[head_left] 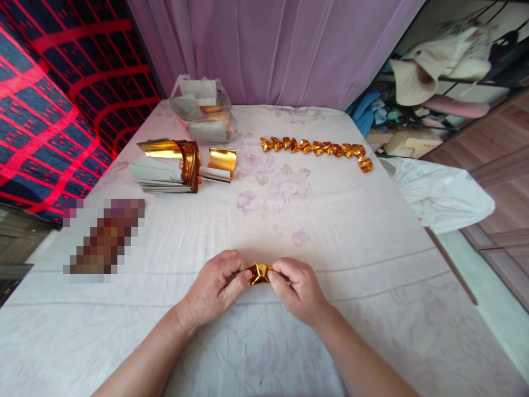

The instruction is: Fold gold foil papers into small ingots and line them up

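Between my two hands is a folded gold foil paper piece, shiny and creased, held just over the near part of the table. My left hand pinches its left end between thumb and fingers. At the right end, my right hand grips it the same way. Farther off, a row of folded gold foil pieces runs along the right back of the cloth, with one piece turned down at its end. A stack of gold foil paper sheets, grey on the reverse, lies at the left back, a curled sheet beside it.
A clear plastic bag with more paper stands at the back left. The floral cloth covers the table. At left lies a blurred-out item. A purple curtain hangs behind; a shelf with clothes and a hat stands right.
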Motion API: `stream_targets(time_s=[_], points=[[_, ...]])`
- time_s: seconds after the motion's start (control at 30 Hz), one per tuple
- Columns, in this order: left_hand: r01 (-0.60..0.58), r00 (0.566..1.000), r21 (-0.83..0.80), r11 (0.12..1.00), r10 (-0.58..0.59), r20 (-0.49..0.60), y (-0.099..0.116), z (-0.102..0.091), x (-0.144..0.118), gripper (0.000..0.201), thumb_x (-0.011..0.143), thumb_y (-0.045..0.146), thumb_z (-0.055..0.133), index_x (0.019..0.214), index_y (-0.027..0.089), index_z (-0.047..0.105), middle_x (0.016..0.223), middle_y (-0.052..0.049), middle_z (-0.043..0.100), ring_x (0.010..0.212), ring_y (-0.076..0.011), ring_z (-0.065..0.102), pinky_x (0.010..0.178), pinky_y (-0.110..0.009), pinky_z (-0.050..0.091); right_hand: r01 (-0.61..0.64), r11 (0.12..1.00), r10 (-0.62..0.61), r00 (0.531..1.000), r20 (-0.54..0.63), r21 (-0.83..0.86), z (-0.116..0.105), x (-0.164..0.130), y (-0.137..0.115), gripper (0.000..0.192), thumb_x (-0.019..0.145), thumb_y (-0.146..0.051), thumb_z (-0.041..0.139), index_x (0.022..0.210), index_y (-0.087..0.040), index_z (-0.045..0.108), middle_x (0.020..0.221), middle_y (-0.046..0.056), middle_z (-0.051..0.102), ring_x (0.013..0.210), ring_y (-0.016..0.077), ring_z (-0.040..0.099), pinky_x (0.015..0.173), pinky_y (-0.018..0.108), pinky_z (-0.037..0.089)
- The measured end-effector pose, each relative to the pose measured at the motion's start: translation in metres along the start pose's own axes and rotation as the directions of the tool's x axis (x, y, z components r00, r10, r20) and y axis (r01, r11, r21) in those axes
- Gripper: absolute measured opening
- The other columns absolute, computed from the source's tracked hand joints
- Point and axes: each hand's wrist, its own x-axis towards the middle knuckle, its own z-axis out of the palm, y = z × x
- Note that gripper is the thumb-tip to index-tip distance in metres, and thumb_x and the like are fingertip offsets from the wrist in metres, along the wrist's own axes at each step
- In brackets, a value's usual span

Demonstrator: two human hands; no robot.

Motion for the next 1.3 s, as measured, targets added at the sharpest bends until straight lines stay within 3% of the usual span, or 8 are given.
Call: stream_targets(time_s=[0.23,0.4,0.63,0.8,0.97,1.07,1.3], points=[[-0.017,0.996,0.222,0.975,0.036,-0.082,-0.004,0.004,0.000,0.030,0.095,0.024,0.043,0.067,0.019,0.054,0.064,0.000,0.051,0.064,-0.0141,0.050,0.060,-0.026,0.037,0.090,0.976,-0.097,0.995,-0.023,-0.200,-0.001,-0.001,0.006,0.026,0.091,-0.024,0.046,0.066,-0.020,0.050,0.057,-0.003,0.050,0.055,0.0101,0.047,0.057,0.024,0.032],[0.012,0.988,0.433,0.901,0.057,-0.146,-0.009,0.007,0.000,0.028,0.095,0.025,0.045,0.071,0.019,0.059,0.069,-0.001,0.056,0.065,-0.0159,0.052,0.062,-0.029,0.038,0.171,0.920,-0.201,0.978,-0.050,-0.352,0.003,-0.001,0.009,0.030,0.092,-0.018,0.044,0.063,-0.020,0.051,0.056,-0.002,0.052,0.055,0.0115,0.046,0.059,0.026,0.031],[0.026,0.976,0.606,0.795,0.112,-0.189,-0.012,0.008,0.000,0.030,0.099,0.030,0.044,0.081,0.019,0.065,0.079,-0.004,0.062,0.072,-0.0200,0.057,0.069,-0.035,0.043,0.237,0.826,-0.290,0.957,-0.025,-0.511,0.001,0.001,0.007,0.035,0.094,-0.017,0.042,0.061,-0.020,0.051,0.056,-0.001,0.053,0.057,0.0131,0.046,0.060,0.029,0.031],[0.055,0.974,0.648,0.760,0.103,-0.204,-0.014,0.006,0.001,0.024,0.097,0.037,0.051,0.094,0.021,0.068,0.090,-0.005,0.067,0.081,-0.0229,0.059,0.073,-0.038,0.044,0.195,0.777,-0.241,0.971,0.004,-0.598,0.001,0.001,0.010,0.033,0.096,-0.022,0.046,0.064,-0.020,0.055,0.059,0.000,0.056,0.060,0.0136,0.050,0.062,0.029,0.031],[0.084,0.980,0.621,0.779,0.048,-0.194,-0.016,0.007,-0.001,0.024,0.092,0.040,0.057,0.102,0.020,0.067,0.096,-0.007,0.068,0.088,-0.0251,0.061,0.078,-0.040,0.045,0.105,0.802,-0.144,0.989,-0.020,-0.587,0.002,-0.002,0.013,0.023,0.090,-0.028,0.055,0.068,-0.020,0.055,0.059,-0.001,0.057,0.060,0.0144,0.054,0.061,0.028,0.032],[0.104,0.978,0.592,0.799,0.027,-0.208,-0.016,0.006,-0.002,0.023,0.091,0.036,0.058,0.106,0.020,0.065,0.099,-0.007,0.069,0.090,-0.0251,0.062,0.080,-0.040,0.045,0.083,0.828,-0.128,0.991,-0.043,-0.555,0.003,-0.002,0.012,0.012,0.089,-0.027,0.055,0.080,-0.019,0.058,0.067,0.001,0.062,0.066,0.0159,0.058,0.063,0.028,0.035],[0.142,0.978,0.572,0.808,-0.025,-0.208,-0.016,0.003,0.001,0.015,0.091,0.028,0.053,0.083,0.021,0.064,0.080,-0.004,0.069,0.079,-0.0221,0.061,0.075,-0.037,0.043,0.120,0.826,-0.152,0.988,-0.013,-0.551,0.008,-0.002,0.013,0.025,0.090,-0.019,0.049,0.065,-0.021,0.052,0.060,0.000,0.057,0.060,0.0141,0.053,0.062,0.027,0.033]])
